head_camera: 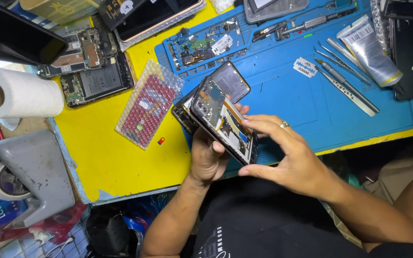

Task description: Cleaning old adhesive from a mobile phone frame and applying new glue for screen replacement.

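Note:
My left hand (208,157) grips an opened phone frame (222,119) from below, its bare inner parts facing up. My right hand (288,157), with a ring on one finger, reaches in from the right; its fingertips press on the frame's right edge and its thumb sits under the lower corner. Just behind the held frame, a second dark phone (229,82) lies on the blue work mat (288,91), partly hidden by the frame.
Tweezers and metal tools (345,79) and a grey tube (369,50) lie on the mat's right. A bubble-wrap packet (149,102), opened phones (94,83), a paper roll (17,93) and a tape dispenser (25,177) sit on the yellow table (115,157).

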